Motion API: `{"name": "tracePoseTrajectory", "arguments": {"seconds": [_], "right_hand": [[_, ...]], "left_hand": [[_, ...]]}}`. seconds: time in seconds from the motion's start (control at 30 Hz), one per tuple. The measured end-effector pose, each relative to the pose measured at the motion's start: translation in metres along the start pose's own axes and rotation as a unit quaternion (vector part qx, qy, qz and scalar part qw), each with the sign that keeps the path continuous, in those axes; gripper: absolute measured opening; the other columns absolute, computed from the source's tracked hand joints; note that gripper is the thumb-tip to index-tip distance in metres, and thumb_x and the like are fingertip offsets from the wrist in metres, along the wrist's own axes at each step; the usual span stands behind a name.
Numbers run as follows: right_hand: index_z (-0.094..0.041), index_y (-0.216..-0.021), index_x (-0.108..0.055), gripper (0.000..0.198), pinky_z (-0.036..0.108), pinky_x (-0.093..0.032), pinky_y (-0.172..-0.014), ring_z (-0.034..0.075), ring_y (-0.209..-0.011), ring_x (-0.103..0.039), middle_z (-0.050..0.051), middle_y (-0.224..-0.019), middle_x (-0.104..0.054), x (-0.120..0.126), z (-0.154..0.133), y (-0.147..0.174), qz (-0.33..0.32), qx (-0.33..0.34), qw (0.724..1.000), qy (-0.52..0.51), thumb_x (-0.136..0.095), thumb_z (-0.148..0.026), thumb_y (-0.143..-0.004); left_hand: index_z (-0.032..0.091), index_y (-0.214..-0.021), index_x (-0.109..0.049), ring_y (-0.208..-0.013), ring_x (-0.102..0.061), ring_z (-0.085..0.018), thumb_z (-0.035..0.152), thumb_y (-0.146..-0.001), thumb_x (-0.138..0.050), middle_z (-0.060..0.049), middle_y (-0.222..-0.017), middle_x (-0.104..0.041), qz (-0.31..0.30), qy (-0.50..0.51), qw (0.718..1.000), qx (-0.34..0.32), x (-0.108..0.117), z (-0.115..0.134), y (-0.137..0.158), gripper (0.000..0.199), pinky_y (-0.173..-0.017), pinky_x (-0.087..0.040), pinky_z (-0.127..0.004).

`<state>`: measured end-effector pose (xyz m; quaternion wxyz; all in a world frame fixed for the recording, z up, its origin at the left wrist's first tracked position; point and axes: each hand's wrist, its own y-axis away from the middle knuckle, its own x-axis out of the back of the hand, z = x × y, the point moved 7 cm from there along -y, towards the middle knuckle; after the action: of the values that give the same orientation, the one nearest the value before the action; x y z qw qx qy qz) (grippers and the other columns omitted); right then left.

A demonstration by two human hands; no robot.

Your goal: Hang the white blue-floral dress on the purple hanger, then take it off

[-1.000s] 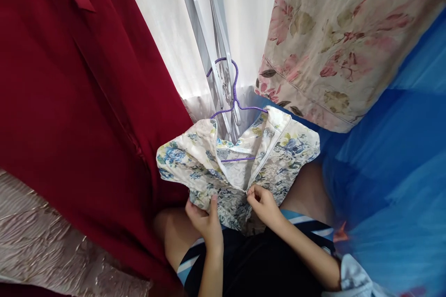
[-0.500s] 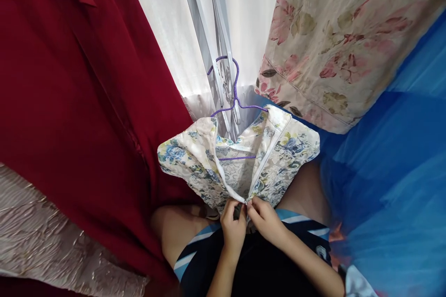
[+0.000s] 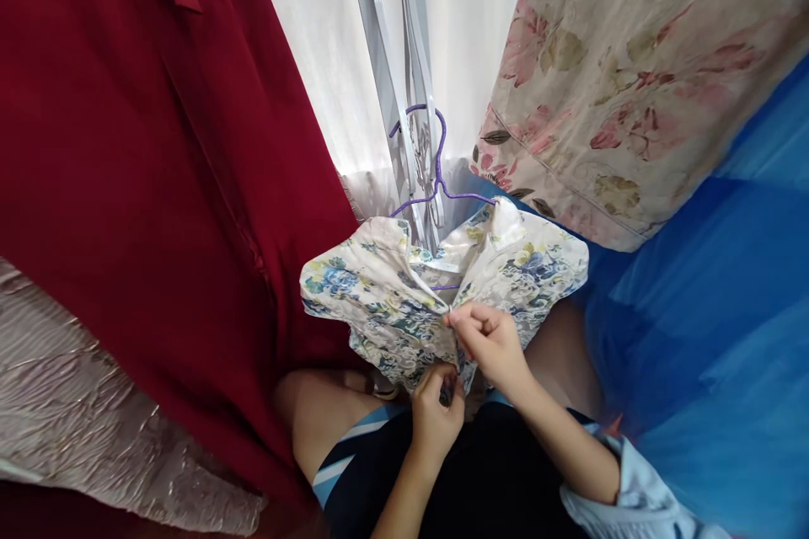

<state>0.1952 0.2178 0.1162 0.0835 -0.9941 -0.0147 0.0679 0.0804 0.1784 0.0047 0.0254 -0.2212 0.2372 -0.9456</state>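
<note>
A white dress or top (image 3: 385,295) with blue and yellow flowers hangs on a purple hanger (image 3: 441,153) in front of my lap. Its front zip (image 3: 457,347) is closed up to my right hand (image 3: 499,349), which pinches at the zip's slider; the fingers cover the pull. Above that point the neckline spreads apart in a V. Lower down, my left hand (image 3: 436,417) is closed on the fabric at the zip line, thumb and fingers pinched together.
Dark red cloth (image 3: 208,210) hangs on the left, above shiny pinkish fabric (image 3: 88,404). Grey glossy straps (image 3: 379,42) dangle before a white curtain (image 3: 309,34). Beige floral cloth (image 3: 607,101) and blue fabric (image 3: 695,328) hang on the right.
My right hand has moved up along the zip, and the neckline opening is shorter. My left hand stays low on the garment. The view has shifted slightly.
</note>
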Motion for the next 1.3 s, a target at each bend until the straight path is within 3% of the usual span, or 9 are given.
{"name": "tracePoseTrajectory", "arguments": {"seconds": [0.23, 0.5, 0.63, 0.73, 0.87, 0.93, 1.03, 1.13, 1.3], "right_hand": [[-0.015, -0.074, -0.070, 0.024, 0.022, -0.025, -0.041, 0.007, -0.036, -0.034, -0.007, -0.040, -0.047, -0.009, -0.078, -0.042, 0.031, 0.087, 0.995, -0.044, -0.068, -0.036, -0.084], [-0.015, -0.072, -0.071, 0.018, 0.022, -0.027, -0.041, 0.007, -0.038, -0.035, -0.006, -0.043, -0.049, -0.001, -0.109, -0.068, 0.068, 0.144, 0.985, -0.064, -0.063, -0.028, -0.082], [-0.015, -0.074, -0.070, 0.017, 0.021, -0.027, -0.040, 0.007, -0.037, -0.038, -0.006, -0.042, -0.050, -0.003, -0.112, -0.070, 0.048, 0.136, 0.989, -0.025, -0.060, -0.026, -0.082], [-0.017, -0.076, -0.068, 0.015, 0.020, -0.027, -0.040, 0.008, -0.037, -0.040, -0.007, -0.042, -0.050, -0.002, -0.110, -0.067, 0.028, 0.129, 0.991, -0.015, -0.060, -0.027, -0.083], [-0.018, -0.077, -0.066, 0.016, 0.020, -0.029, -0.042, 0.008, -0.038, -0.041, -0.008, -0.043, -0.049, -0.001, -0.110, -0.060, -0.003, 0.135, 0.991, -0.005, -0.059, -0.028, -0.087], [-0.018, -0.077, -0.066, 0.017, 0.020, -0.031, -0.042, 0.008, -0.039, -0.041, -0.008, -0.043, -0.049, -0.001, -0.112, -0.058, -0.012, 0.139, 0.990, 0.002, -0.060, -0.030, -0.088], [-0.018, -0.078, -0.065, 0.019, 0.021, -0.032, -0.043, 0.008, -0.040, -0.042, -0.008, -0.044, -0.049, -0.001, -0.116, -0.055, -0.028, 0.142, 0.989, -0.001, -0.061, -0.033, -0.089], [-0.018, -0.080, -0.065, 0.019, 0.021, -0.033, -0.043, 0.008, -0.040, -0.042, -0.008, -0.045, -0.050, 0.001, -0.118, -0.053, -0.041, 0.141, 0.989, -0.001, -0.062, -0.035, -0.089], [-0.018, -0.075, -0.063, 0.016, 0.020, -0.031, -0.042, 0.007, -0.040, -0.041, -0.008, -0.044, -0.050, 0.002, -0.110, -0.052, -0.047, 0.134, 0.990, 0.009, -0.060, -0.028, -0.086]], "left_hand": [[0.021, -0.076, -0.053, -0.069, -0.059, -0.015, 0.010, -0.082, -0.058, -0.001, -0.072, -0.058, -0.005, -0.007, 1.000, -0.018, -0.010, 0.013, 0.000, 0.013, -0.068, -0.047, -0.026], [0.020, -0.072, -0.054, -0.064, -0.057, -0.015, 0.007, -0.077, -0.058, 0.001, -0.066, -0.056, -0.035, -0.021, 0.999, -0.021, -0.029, 0.006, 0.003, 0.015, -0.062, -0.044, -0.025], [0.020, -0.082, -0.063, -0.077, -0.065, -0.018, 0.011, -0.085, -0.058, -0.003, -0.079, -0.066, -0.057, -0.015, 0.998, -0.030, -0.019, 0.010, -0.010, 0.011, -0.070, -0.050, -0.027], [0.020, -0.097, -0.068, -0.096, -0.067, -0.020, 0.014, -0.092, -0.057, -0.007, -0.096, -0.069, -0.026, 0.005, 0.996, -0.091, 0.015, 0.037, -0.038, 0.014, -0.087, -0.053, -0.033], [0.023, -0.107, -0.069, -0.102, -0.067, -0.021, 0.011, -0.093, -0.058, -0.006, -0.104, -0.070, 0.115, -0.005, 0.964, -0.240, 0.086, 0.112, -0.091, 0.021, -0.093, -0.054, -0.038], [0.023, -0.115, -0.067, -0.110, -0.065, -0.022, 0.012, -0.096, -0.056, -0.007, -0.112, -0.070, 0.155, -0.031, 0.949, -0.273, 0.111, 0.147, -0.119, 0.025, -0.096, -0.053, -0.039], [0.022, -0.124, -0.065, -0.105, -0.066, -0.019, 0.020, -0.098, -0.056, -0.008, -0.122, -0.067, 0.101, -0.084, 0.950, -0.282, 0.116, 0.183, -0.156, 0.027, -0.083, -0.055, -0.030], [0.019, -0.109, -0.068, -0.094, -0.065, -0.016, 0.023, -0.100, -0.055, -0.005, -0.106, -0.069, 0.044, -0.117, 0.952, -0.278, 0.106, 0.195, -0.174, 0.016, -0.081, -0.053, -0.028], [0.017, -0.093, -0.063, -0.079, -0.061, -0.013, 0.023, -0.100, -0.055, -0.002, -0.087, -0.064, 0.084, -0.128, 0.950, -0.271, 0.101, 0.193, -0.175, 0.012, -0.074, -0.049, -0.025]]}}
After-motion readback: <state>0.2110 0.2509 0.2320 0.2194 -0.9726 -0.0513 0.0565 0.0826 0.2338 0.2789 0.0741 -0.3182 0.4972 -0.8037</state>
